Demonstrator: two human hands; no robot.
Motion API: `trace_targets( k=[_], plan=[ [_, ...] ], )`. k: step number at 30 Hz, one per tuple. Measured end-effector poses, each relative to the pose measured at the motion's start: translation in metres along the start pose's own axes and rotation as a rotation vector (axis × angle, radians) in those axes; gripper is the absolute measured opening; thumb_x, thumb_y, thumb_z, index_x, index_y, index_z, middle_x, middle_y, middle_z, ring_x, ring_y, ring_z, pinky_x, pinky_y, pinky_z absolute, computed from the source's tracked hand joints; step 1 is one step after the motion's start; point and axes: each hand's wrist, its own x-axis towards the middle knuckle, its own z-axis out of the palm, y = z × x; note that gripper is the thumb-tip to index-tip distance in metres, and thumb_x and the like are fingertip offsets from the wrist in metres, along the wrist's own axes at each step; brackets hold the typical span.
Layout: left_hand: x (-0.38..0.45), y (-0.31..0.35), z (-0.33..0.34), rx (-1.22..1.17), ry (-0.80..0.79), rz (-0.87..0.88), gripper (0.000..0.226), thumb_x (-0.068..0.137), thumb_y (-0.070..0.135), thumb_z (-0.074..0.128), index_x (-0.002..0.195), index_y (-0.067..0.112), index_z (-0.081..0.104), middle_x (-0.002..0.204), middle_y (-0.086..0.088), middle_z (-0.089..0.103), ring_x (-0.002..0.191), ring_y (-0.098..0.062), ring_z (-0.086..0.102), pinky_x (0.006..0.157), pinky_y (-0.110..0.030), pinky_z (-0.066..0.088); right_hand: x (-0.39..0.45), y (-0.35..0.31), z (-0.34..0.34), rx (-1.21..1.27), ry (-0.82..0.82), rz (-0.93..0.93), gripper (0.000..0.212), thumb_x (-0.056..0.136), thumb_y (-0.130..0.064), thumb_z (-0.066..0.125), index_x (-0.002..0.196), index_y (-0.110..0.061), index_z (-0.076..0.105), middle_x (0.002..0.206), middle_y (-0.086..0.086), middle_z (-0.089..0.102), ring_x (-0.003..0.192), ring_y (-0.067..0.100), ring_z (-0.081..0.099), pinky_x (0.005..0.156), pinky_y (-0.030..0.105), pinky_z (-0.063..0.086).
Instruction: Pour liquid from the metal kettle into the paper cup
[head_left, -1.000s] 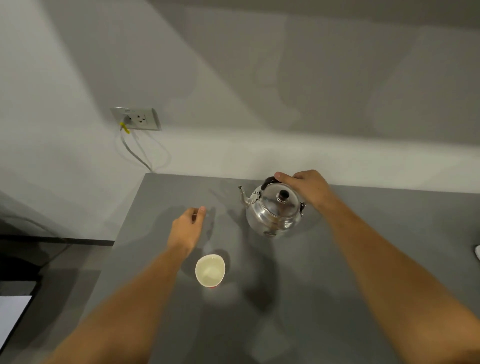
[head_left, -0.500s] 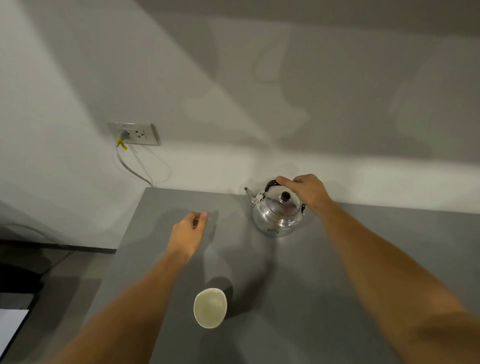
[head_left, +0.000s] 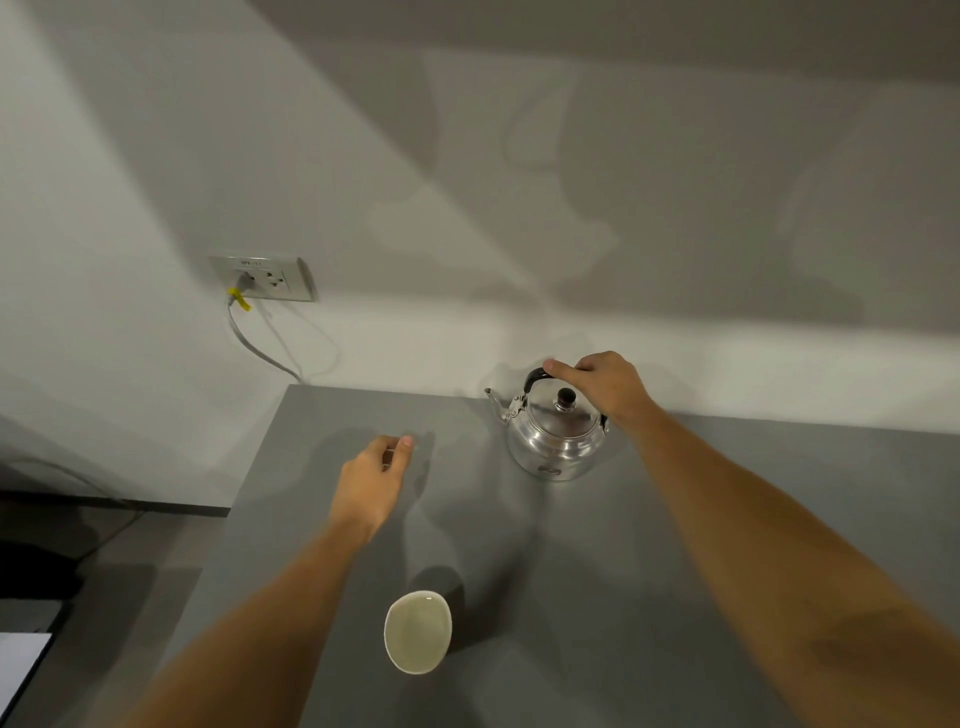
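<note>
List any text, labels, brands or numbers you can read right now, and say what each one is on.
No text can be read in this view.
Wall socket plate: small dark marking along its top edge, too blurred to read.
Metal kettle: small stamp or mark low on its body, too small to read.
Paper cup: only the inside shows; no print visible.
Grey table: no markings.

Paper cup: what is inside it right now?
The paper cup shows a pale interior with a small glint near its far rim; whether that is liquid is unclear. Nothing covers its opening.
</note>
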Motion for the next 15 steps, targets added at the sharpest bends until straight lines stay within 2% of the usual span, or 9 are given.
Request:
trace_targets(
  k=[4, 7, 11, 13, 15],
  plan=[
    [-0.003, 0.003, -0.003, -0.016, -0.004, 0.004, 0.048, 0.101, 0.057, 0.045, 0.114, 0.018, 0.070, 0.106, -0.003, 0.077, 0.102, -0.022, 0.072, 0.096, -0.041, 0.054, 0.000, 0.001, 0.000, 0.004, 0.008, -0.018, 0.064, 0.074, -0.070, 0.074, 0.054, -0.012, 0.053, 0.055, -0.002, 0.045, 0.055, 0.015, 0.046, 0.053, 0.029, 0.033],
    [-0.005, 0.006, -0.005, -0.013, -0.003, 0.012, 0.049, 0.101, 0.057, 0.044, 0.117, 0.018, 0.070, 0.107, -0.003, 0.077, 0.104, -0.022, 0.070, 0.095, -0.039, 0.054, 0.000, 0.002, -0.001, 0.009, 0.012, -0.046, 0.061, 0.076, -0.069, 0.073, 0.069, -0.008, 0.066, 0.066, 0.000, 0.059, 0.064, 0.016, 0.055, 0.058, 0.029, 0.040],
    [-0.009, 0.012, -0.010, -0.004, -0.004, 0.035, 0.049, 0.102, 0.054, 0.045, 0.118, 0.016, 0.069, 0.108, -0.004, 0.076, 0.104, -0.023, 0.069, 0.092, -0.036, 0.052, -0.002, 0.003, -0.002, -0.053, 0.041, -0.104, 0.045, 0.080, -0.062, 0.073, 0.075, -0.018, 0.067, 0.078, -0.001, 0.067, 0.075, 0.019, 0.061, 0.063, 0.029, 0.045],
    [-0.013, 0.015, -0.012, -0.001, -0.001, 0.061, 0.048, 0.102, 0.053, 0.045, 0.119, 0.015, 0.069, 0.108, -0.005, 0.076, 0.105, -0.023, 0.069, 0.093, -0.037, 0.052, -0.006, 0.002, -0.003, -0.126, 0.086, -0.133, 0.042, 0.083, -0.060, 0.071, 0.086, -0.018, 0.070, 0.089, -0.001, 0.070, 0.088, 0.021, 0.064, 0.076, 0.036, 0.053],
    [-0.017, 0.023, -0.015, 0.010, 0.014, 0.067, 0.047, 0.103, 0.052, 0.046, 0.119, 0.014, 0.069, 0.108, -0.006, 0.076, 0.105, -0.024, 0.069, 0.095, -0.039, 0.053, -0.016, -0.004, -0.005, -0.261, 0.188, -0.180, 0.046, 0.088, -0.061, 0.064, 0.102, -0.018, 0.071, 0.105, 0.002, 0.069, 0.103, 0.025, 0.059, 0.090, 0.044, 0.052]
  ],
)
